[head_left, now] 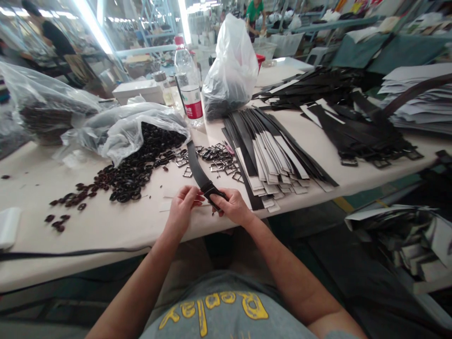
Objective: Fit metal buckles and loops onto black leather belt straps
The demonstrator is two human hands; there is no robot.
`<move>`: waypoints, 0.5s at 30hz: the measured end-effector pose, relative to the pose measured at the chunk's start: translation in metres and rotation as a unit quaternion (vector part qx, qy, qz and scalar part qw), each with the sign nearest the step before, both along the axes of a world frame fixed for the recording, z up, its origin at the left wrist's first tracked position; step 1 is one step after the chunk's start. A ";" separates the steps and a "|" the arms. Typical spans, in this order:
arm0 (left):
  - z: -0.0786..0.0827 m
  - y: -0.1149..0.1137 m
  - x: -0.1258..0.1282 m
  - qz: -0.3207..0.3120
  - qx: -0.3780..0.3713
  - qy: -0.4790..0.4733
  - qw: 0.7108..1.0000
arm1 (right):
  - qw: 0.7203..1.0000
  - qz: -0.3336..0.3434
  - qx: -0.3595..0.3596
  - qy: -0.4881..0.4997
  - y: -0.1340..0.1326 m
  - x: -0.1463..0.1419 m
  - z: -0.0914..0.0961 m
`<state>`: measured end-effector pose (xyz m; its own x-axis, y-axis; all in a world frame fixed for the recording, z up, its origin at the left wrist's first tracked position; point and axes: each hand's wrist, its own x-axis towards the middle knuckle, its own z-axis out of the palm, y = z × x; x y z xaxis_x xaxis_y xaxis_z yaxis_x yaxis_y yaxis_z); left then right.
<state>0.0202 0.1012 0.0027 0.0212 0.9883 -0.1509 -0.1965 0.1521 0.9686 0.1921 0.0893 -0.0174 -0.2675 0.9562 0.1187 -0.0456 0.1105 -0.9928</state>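
Note:
A black belt (198,168) runs from the table toward me, its near end folded at a dark loop or buckle. My right hand (233,205) is closed round that near end, thumb on top. Just left of it, my left hand (184,203) is pinched closed at the belt's edge; whatever lies between its fingertips is too small to make out. Beyond the belt lie loose metal buckles (222,162). To the left spreads a heap of small black loops (130,176), partly under a clear plastic bag (123,129). A fan of black and white strips (263,150) lies right of my hands.
A water bottle (190,89) and a filled plastic bag (231,70) stand at the back. Buckled belts (367,132) and stacked white sheets (416,94) lie far right. Below the table's right edge sits a box of scraps (406,240). Other people work in the background.

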 end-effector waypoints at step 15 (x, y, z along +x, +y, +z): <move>0.002 -0.004 0.030 0.025 -0.050 -0.217 0.975 | 0.989 -0.079 0.061 -0.106 0.005 -0.012 -0.001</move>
